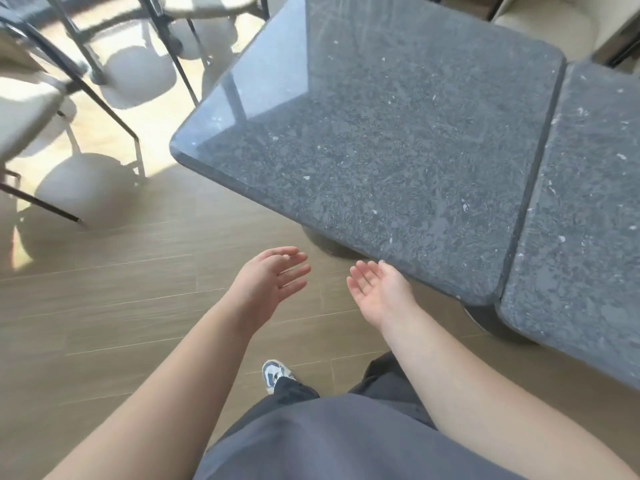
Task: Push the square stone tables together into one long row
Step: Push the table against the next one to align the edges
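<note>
A square dark grey stone table [374, 133] with rounded corners fills the upper middle of the head view. A second stone table [581, 216] stands against its right side, with only a thin dark seam between them. My left hand [273, 275] hovers open over the floor, palm turned right, a short way from the near edge of the first table. My right hand [381, 289] is open too, palm facing left, close beside that near edge, and I cannot tell whether it touches. Neither hand holds anything.
Cream-seated chairs [31, 109] with thin black metal legs stand at the left and top left, throwing shadows on the wood-look floor [104, 289]. Another cream chair [543, 26] sits beyond the tables at top right. Round table bases [491, 320] show under the tops.
</note>
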`<state>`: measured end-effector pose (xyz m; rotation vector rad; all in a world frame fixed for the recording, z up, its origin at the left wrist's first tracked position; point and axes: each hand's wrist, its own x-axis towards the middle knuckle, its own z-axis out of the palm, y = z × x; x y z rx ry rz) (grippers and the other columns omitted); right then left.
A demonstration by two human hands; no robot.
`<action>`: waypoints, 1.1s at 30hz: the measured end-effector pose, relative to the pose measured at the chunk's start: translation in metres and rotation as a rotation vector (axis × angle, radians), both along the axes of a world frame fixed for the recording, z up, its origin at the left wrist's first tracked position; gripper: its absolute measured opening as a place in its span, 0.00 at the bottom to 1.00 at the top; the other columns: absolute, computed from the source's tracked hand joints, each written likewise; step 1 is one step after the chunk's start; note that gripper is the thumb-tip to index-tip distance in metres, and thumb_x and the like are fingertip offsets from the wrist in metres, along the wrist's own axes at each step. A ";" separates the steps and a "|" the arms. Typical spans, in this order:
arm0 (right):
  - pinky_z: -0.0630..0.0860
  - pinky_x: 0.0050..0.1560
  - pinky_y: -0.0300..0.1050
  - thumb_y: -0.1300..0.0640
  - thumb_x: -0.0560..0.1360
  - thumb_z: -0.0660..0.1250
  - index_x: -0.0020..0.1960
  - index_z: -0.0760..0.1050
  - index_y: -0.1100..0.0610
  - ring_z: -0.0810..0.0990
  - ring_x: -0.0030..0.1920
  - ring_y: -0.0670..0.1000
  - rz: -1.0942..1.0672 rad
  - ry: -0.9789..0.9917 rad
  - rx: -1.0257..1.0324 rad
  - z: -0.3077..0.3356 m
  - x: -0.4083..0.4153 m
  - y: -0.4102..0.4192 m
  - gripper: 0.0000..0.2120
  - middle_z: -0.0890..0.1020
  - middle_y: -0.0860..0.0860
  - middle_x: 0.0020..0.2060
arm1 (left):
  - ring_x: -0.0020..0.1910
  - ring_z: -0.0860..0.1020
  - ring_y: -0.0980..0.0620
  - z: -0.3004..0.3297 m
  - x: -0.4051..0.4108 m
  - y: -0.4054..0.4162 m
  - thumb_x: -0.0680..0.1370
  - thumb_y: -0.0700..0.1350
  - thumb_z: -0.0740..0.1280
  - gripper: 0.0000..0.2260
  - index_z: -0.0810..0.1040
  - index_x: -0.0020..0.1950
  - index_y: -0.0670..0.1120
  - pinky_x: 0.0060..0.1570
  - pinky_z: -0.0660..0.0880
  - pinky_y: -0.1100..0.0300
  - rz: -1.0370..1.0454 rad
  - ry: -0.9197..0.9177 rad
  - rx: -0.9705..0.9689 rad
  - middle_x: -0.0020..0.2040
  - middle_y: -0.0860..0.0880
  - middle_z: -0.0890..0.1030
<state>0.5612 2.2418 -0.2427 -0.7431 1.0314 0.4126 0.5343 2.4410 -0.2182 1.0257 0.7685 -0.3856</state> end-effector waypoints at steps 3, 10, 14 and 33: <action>0.78 0.53 0.49 0.55 0.85 0.56 0.52 0.74 0.58 0.80 0.46 0.53 0.067 -0.056 -0.006 0.035 0.004 0.047 0.10 0.80 0.54 0.45 | 0.56 0.85 0.42 0.030 -0.004 0.064 0.83 0.35 0.58 0.11 0.78 0.60 0.39 0.54 0.81 0.48 0.067 -0.082 0.043 0.59 0.40 0.85; 0.77 0.44 0.47 0.59 0.84 0.57 0.49 0.75 0.58 0.79 0.39 0.52 0.118 -0.235 -0.024 0.100 0.047 0.127 0.09 0.80 0.52 0.38 | 0.54 0.86 0.41 0.069 0.018 0.161 0.82 0.35 0.61 0.10 0.77 0.61 0.39 0.48 0.84 0.51 0.188 -0.179 0.083 0.54 0.41 0.87; 0.77 0.44 0.46 0.60 0.83 0.59 0.50 0.76 0.57 0.79 0.38 0.52 0.113 -0.287 -0.008 0.109 0.083 0.165 0.08 0.80 0.52 0.37 | 0.53 0.86 0.42 0.076 0.053 0.197 0.82 0.34 0.59 0.10 0.78 0.60 0.39 0.47 0.83 0.51 0.204 -0.181 0.108 0.51 0.42 0.87; 0.78 0.46 0.46 0.65 0.80 0.57 0.50 0.78 0.55 0.81 0.37 0.48 0.088 -0.439 -0.249 0.108 0.310 0.302 0.12 0.82 0.49 0.35 | 0.54 0.85 0.42 0.101 0.332 0.346 0.82 0.35 0.60 0.09 0.79 0.56 0.41 0.56 0.81 0.46 -0.091 -0.289 0.273 0.49 0.44 0.86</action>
